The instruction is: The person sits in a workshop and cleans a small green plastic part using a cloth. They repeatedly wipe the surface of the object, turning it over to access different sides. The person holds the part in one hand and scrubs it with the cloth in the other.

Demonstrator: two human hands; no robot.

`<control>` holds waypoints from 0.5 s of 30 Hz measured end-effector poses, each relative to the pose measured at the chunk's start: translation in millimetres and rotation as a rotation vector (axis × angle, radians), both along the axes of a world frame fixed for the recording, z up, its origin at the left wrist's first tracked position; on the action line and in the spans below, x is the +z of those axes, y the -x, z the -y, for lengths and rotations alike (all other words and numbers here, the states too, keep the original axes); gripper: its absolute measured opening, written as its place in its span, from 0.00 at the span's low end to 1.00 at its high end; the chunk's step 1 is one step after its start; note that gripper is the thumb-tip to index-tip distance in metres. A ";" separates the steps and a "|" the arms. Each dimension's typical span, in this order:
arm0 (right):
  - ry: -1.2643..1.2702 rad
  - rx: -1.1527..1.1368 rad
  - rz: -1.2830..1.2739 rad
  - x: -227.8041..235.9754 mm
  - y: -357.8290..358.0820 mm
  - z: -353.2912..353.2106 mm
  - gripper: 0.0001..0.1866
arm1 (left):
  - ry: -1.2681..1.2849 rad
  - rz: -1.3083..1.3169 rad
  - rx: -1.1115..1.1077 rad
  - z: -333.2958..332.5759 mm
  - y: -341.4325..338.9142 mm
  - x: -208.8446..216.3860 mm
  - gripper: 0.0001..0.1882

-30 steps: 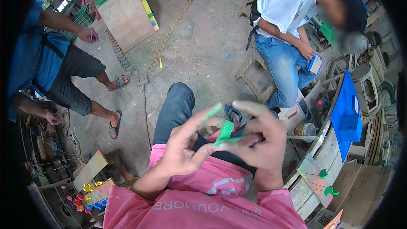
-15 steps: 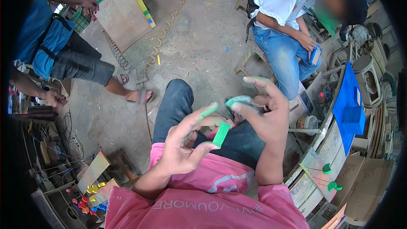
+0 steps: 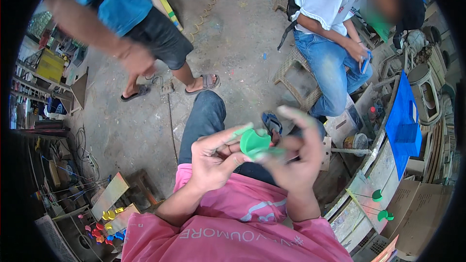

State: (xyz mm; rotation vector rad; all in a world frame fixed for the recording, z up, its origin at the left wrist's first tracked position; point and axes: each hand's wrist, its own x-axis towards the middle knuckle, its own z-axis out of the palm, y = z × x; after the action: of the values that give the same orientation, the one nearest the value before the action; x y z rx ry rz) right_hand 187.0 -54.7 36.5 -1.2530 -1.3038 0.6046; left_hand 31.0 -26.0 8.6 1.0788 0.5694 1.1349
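A small green crescent-shaped piece (image 3: pixel 254 143) is pinched between the thumb and fingers of my left hand (image 3: pixel 211 159). Its curved, hollowed edge faces up. Close against its right side is my right hand (image 3: pixel 302 157), blurred by motion. The index finger of that hand is raised and bent, while its thumb and other fingers close around something greenish at the lower edge of the piece. What this is, I cannot make out. Green stains mark the fingertips of my left hand. Both hands are above my lap.
A person in blue (image 3: pixel 116 9) stands at the left with a board (image 3: pixel 167 7). Another sits on a stool (image 3: pixel 298 75), holding a blue object (image 3: pixel 365 61). Green crescents on sticks (image 3: pixel 382 215) and blue sheeting (image 3: pixel 402 131) are at right; colored pieces (image 3: pixel 104 230) at lower left.
My left hand has turned the green piece from its narrow edge to its curved face. My right hand has come down against it. The person in blue has stepped right.
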 end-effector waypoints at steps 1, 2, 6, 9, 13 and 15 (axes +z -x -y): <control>0.008 0.010 0.028 -2.2 0.1 -3.3 0.34 | -0.012 -0.016 -0.019 -0.5 0.9 -1.4 0.23; 0.007 0.028 0.055 -4.1 0.4 -5.8 0.34 | -0.034 -0.033 -0.030 -0.2 4.4 -2.5 0.23; 0.002 -0.113 -0.087 -0.5 -8.5 -13.4 0.32 | 0.007 -0.017 -0.064 1.6 5.8 0.6 0.23; 0.019 0.061 0.151 15.3 -6.5 2.2 0.33 | 0.078 0.045 -0.092 0.9 2.8 -2.3 0.25; 0.160 -0.256 0.223 0.8 -22.3 -19.3 0.33 | 0.086 0.005 -0.243 -8.0 11.9 -14.8 0.29; 0.069 -0.177 0.008 -4.1 -31.3 -18.0 0.32 | 0.105 0.062 -0.241 -2.7 7.7 -16.8 0.29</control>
State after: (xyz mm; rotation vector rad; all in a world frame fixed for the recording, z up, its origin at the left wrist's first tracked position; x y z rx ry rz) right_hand 218.3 -36.7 32.3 -1.4114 -1.1717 0.5221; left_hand 23.3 -23.3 -8.2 0.9895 0.4325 0.9149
